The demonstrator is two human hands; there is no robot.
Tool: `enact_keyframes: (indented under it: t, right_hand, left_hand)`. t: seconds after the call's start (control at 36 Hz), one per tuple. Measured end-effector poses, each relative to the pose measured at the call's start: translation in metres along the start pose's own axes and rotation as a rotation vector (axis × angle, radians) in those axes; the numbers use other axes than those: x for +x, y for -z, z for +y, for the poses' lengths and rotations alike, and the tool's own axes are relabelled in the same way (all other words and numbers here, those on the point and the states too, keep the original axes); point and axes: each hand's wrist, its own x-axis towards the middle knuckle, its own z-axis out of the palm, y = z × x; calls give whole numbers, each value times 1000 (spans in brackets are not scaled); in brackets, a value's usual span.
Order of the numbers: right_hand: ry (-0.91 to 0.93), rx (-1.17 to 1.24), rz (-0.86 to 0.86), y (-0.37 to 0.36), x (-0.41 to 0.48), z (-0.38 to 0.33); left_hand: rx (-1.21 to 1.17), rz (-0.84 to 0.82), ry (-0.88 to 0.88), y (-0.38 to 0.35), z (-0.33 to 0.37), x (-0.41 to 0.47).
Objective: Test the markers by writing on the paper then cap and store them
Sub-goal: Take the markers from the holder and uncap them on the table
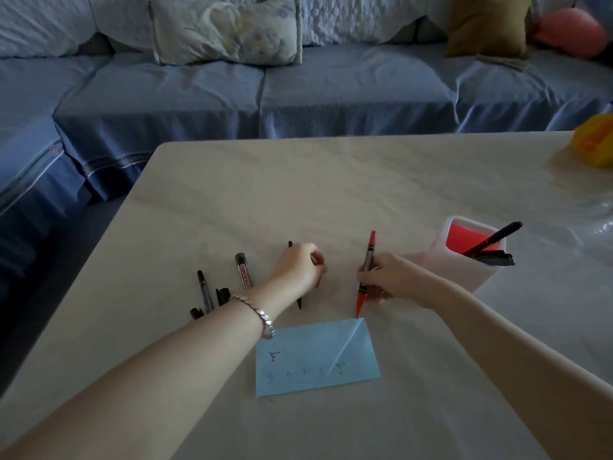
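Paper (315, 356), blue, is lying on the worktop (331, 194). At its eleven o'clock the left hand (298, 267) is curling over a black marker (299, 302); whether its grip has it, I cannot tell. At one o'clock the right hand (388, 277) is pinching a red marker (369, 254), tip at the paper's far edge. A pen holder (464, 260) is standing at two o'clock.

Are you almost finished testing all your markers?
Partway. Done: the blue paper has some marks, and black markers sit in the white holder. In hand: the right hand holds the red marker just above the paper; the left hand holds a slim dark marker. Left: the whiteboard marker, a thin black pen and loose caps lie on the table, not stored yet.
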Motion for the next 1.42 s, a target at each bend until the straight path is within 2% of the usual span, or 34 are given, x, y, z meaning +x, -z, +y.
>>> enact_keyframes:
  t: [0.11,0.22,0.36,0.61,0.69,0.78,0.86,0.94,1.03,1.14,1.25,1.36,1.42]
  right_hand:
    - [33,-258,30,-16,20,0]
    - [107,-462,151,-28,30,4]
    - [158,-353,210,-38,32,9]
    - [145,-314,327,-31,14,12]
    - [230,-407,464,0,-14,5]
    - [321,-442,738,44,-47,-1]
    - [163,-466,948,91,-64,3]
    - [-156,-538,903,123,-62,16]
    - [-225,-503,832,134,-49,32]
    - [-100,-475,823,129,-46,42]
    - [145,-503,875,112,-68,30]
    - [528,-471,910,80,-91,14]
    - [767,-455,886,57,-99,9]
  left_hand:
    - [95,-46,6,-13,-4,12]
    - [193,-69,-54,-17,-9,16]
    - [273,-69,-75,-15,-18,16]
    - [236,22,-138,1,-16,-6]
    - [205,-2,-163,4,-11,-19]
    - [217,-36,-200,4,-6,-30]
    - [227,-34,-239,1,0,-39]
    - [190,-36,-237,-1,7,-47]
    - [109,-69,-186,-2,12,-57]
    - [26,-71,-153,-1,13,-63]
    - [-40,-62,-160,4,15,-65]
    - [-105,-73,-190,9,25,-69]
    - [-320,-127,-119,11,35,-72]
